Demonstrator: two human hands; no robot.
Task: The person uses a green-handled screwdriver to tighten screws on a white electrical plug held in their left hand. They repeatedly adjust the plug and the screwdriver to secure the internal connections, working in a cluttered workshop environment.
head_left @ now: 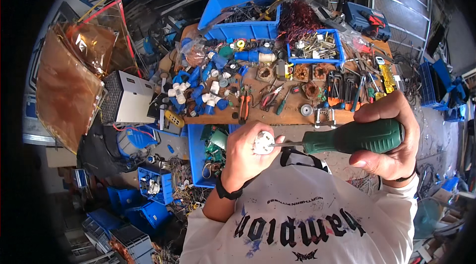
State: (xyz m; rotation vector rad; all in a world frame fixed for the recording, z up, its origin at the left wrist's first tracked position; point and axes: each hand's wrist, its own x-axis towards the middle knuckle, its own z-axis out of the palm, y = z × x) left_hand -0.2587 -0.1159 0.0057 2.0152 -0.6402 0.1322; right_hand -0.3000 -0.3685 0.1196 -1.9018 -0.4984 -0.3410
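My left hand (241, 157) is closed around a small white round fitting (261, 146), its end face turned up toward me; most of it is hidden in the fingers. In my right hand (396, 132), a screwdriver (337, 137) with a thick dark green handle lies nearly level. Its thin metal shaft points left, and the tip meets the face of the white fitting. Both hands are raised in front of my chest, at the near edge of the wooden workbench (267, 116). Pliers with orange handles (244, 107) and a small green screwdriver (282, 105) rest on the bench beyond.
Blue and white plastic fittings (198, 90) crowd the bench's left side. A large blue bin (238, 30) and a blue tray of metal parts (316, 59) stand at the back. Hex keys (347, 88) lie on the right. Another blue bin (197, 165) sits below the bench edge.
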